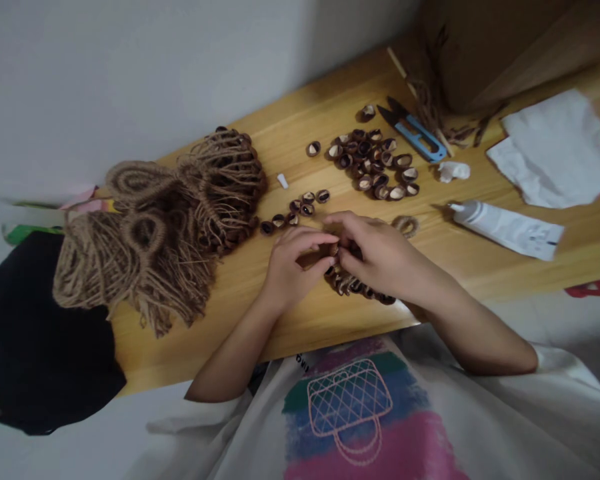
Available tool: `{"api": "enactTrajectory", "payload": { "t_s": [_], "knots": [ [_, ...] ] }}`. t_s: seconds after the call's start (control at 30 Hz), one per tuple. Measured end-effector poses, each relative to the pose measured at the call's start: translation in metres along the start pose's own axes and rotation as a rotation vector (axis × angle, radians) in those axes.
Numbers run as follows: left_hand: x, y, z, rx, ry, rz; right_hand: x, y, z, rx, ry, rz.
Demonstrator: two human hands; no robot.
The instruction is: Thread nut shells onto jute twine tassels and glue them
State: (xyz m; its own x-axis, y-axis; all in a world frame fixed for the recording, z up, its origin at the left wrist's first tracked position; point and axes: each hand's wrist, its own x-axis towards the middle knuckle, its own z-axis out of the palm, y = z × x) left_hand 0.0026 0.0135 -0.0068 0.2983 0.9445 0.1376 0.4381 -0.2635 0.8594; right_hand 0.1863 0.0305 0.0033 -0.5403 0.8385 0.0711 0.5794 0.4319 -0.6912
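Observation:
My left hand (297, 267) pinches a small brown nutshell half (334, 250) between thumb and index finger. Close against it, my right hand (380, 253) has its fingers curled together; what lies between them is hidden. Just below the hands hangs or lies a row of shells on cord (363, 288), partly covered by my right hand. A twine ring (405, 227) shows behind the right wrist. Beyond my left fingers, several loose shell halves (307, 209) lie in a short double line, hollow sides up.
A larger shell pile (373, 160) sits farther back, beside blue-handled thread snips (420, 140). On the right are a white glue tube (510, 227), crumpled tissue (454, 171) and white cloths (563, 150). Bundled twine hangings (180, 220), a white cap (282, 181) and black fabric (40, 347) are leftward.

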Motion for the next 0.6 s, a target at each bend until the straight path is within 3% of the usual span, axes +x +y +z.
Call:
{"api": "enactTrajectory", "payload": {
  "t_s": [0.6],
  "knots": [
    [-0.0004, -0.0002, 0.0, -0.01, -0.002, -0.002, -0.0009, 0.0009, 0.0004, 0.016, 0.012, -0.017]
  ]
}}
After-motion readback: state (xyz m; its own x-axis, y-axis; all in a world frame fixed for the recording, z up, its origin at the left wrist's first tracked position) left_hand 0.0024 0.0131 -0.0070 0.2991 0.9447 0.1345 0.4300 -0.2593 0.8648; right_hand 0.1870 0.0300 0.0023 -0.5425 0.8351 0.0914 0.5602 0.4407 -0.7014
